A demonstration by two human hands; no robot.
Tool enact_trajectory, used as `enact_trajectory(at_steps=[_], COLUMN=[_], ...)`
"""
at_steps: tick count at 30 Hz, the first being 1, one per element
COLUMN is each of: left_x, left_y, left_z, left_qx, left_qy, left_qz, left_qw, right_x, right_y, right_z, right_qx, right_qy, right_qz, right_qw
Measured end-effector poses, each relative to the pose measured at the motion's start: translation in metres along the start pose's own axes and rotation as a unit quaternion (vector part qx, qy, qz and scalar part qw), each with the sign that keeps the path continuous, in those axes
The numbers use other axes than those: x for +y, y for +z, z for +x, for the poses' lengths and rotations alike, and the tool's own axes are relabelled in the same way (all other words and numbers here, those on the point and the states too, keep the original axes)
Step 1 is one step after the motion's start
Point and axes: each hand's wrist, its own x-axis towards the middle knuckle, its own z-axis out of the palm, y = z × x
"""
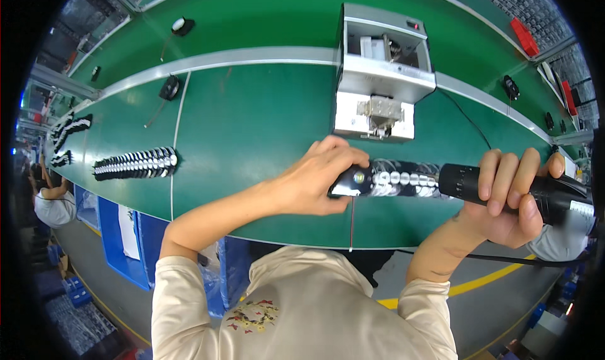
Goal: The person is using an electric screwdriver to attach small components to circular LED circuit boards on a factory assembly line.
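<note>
Closest is the person's cream shirt (309, 309), with a ring of little flowers and red butterflies on it. Blue bins (123, 243) sit low on the left, past the desk's edge.

The left hand (324, 177) pinches a shiny black piece (356, 180) between its thumb and fingers. The piece is at the left end of a short row of black and silver parts (403, 178), which is over the desk (265, 114), in front of the person. The right hand (510, 193) is wrapped around a fat black tool (460, 181), with its fingers bent over the top. The tool's round front points left, right at the other end of the row. I cannot tell if it touches the parts. A thin dark red wire (352, 224) runs down below the row.

To the left, a longer row of black and silver pieces (135, 163) lies on the green desk. Past the hands stands a gray metal machine (386, 60) with an open front and a tiny red light. A small black part (169, 87) with a thin wire lies farther back on the left.

Behind a silver rail (271, 55), a black and white part (183, 26) rests on a green strip (265, 16). A red bin (524, 37) is far off on the right.
</note>
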Motion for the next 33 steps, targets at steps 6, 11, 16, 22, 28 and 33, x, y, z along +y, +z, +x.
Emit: enact_trajectory(at_steps=[6, 11, 16, 22, 28, 33], left_x=[0.038, 0.035, 0.003, -0.002, -0.068, -0.176], left_y=[-0.051, -0.090, -0.086, -0.132, -0.190, -0.179], left_z=[0.014, 0.082, 0.130, 0.123, 0.110, 0.099], left_qx=[0.011, 0.173, 0.266, 0.342, 0.301, 0.214], left_qy=[-0.032, 0.045, 0.040, 0.060, -0.187, -0.255], left_qz=[-0.069, -0.124, -0.125, -0.220, 0.148, 0.222], left_qw=[0.997, 0.976, 0.955, 0.912, 0.923, 0.917], right_x=[-0.002, 0.007, 0.016, 0.013, 0.019, 0.022], right_y=[-0.018, -0.013, -0.015, -0.020, -0.020, -0.022], right_z=[-0.002, -0.005, -0.007, -0.003, -0.013, -0.015], right_qx=[0.007, -0.007, 0.011, 0.021, 0.043, 0.035], right_qy=[0.009, 0.013, 0.027, 0.019, 0.042, 0.066], right_qz=[-0.026, -0.049, -0.064, -0.092, -0.120, -0.121], right_qw=[1.000, 0.999, 0.998, 0.995, 0.991, 0.990])
